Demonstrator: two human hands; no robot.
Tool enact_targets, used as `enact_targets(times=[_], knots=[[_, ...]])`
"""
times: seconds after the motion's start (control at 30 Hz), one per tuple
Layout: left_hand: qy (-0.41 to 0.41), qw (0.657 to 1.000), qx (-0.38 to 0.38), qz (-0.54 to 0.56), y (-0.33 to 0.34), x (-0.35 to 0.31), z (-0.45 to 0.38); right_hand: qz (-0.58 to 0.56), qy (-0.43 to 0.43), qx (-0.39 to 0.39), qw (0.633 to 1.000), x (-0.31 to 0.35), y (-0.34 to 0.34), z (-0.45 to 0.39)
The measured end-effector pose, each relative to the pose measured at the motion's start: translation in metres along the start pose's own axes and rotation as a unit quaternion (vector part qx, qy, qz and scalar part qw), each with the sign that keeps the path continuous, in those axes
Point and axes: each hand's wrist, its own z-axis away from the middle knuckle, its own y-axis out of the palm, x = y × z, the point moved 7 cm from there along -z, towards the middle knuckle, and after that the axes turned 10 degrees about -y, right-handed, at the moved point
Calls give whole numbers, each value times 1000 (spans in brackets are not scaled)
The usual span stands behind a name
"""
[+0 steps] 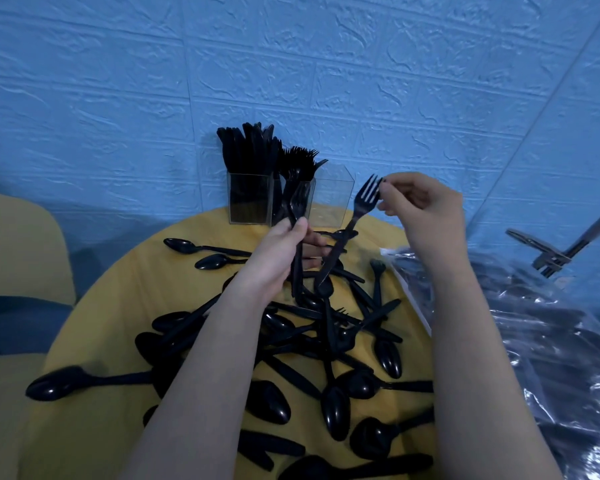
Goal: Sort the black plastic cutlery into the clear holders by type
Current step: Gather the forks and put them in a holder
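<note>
Gathering forks looks like the current step: the left hand [284, 251] is wrapped around a bunch of forks [297, 216] held upright just in front of the middle holder [293, 202], and the right hand [420, 206] pinches a single fork [362, 202] by its tines, handle hanging down toward the pile. So both hands are clamped on forks and a bit apart from each other

Far side of the yellow table [118, 306] has three clear holders in a row: left holder [248, 199] packed with what I'd say are knives, middle one full of forks, right holder [331, 199] looks empty, presumably for spoons

Next move, my guess: add the single fork to the bunch, then drop the lot tines-up into the middle holder, which is already crowded so it'll need some wiggling

Hard to see: the pile [326, 341] is black on black, so a few pieces under the arms could be anything. How many forks the left hand has, can't tell. The plastic bag [534, 341] on the right is cut off by the frame
</note>
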Motion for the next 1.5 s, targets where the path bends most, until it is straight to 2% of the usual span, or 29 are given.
enact_targets(times=[0.1, 0.2, 0.33, 0.4, 0.47, 0.6, 0.77, 0.93, 1.07, 1.17, 1.23, 1.3, 1.4, 1.5], knots=[[-14, 998, 55, -32, 14, 1, 6, 3, -17, 54, 998, 1, 19, 1], [-37, 993, 114, -14, 25, 3, 11, 26, -20, 68, 997, -2, 31, 5], [-32, 990, 131, -31, 25, 5, 6, 38, -3, 102, 994, -2, 27, 4], [-24, 992, 116, -52, 21, 5, 4, 98, 39, 136, 985, -11, 16, 3], [-16, 994, 91, -66, 14, 5, 2, 214, 91, 152, 961, -29, 0, 3], [-24, 997, 65, -15, 1, 4, -1, 388, 188, 224, 874, -80, -4, 17], [-27, 997, 20, 71, -13, 2, -2, 458, 240, 263, 814, -107, 7, 33], [-28, 994, -19, 102, -26, 3, -3, 493, 232, 288, 788, -105, 19, 38], [-16, 994, -25, 109, -32, -1, 0, 488, 230, 284, 793, -100, 22, 40], [-12, 992, -37, 122, -38, -5, 2, 458, 201, 253, 828, -88, 23, 33], [-11, 991, -44, 125, -41, -7, 3, 417, 177, 218, 865, -78, 22, 26], [-11, 992, -44, 120, -40, -7, 4, 337, 163, 170, 912, -65, 21, 19], [-10, 994, -35, 101, -32, -7, 4, 137, 164, 140, 967, -40, 32, 14], [-1, 999, -7, 40, -21, -10, 6, -41, 177, 172, 968, -19, 53, 16]])
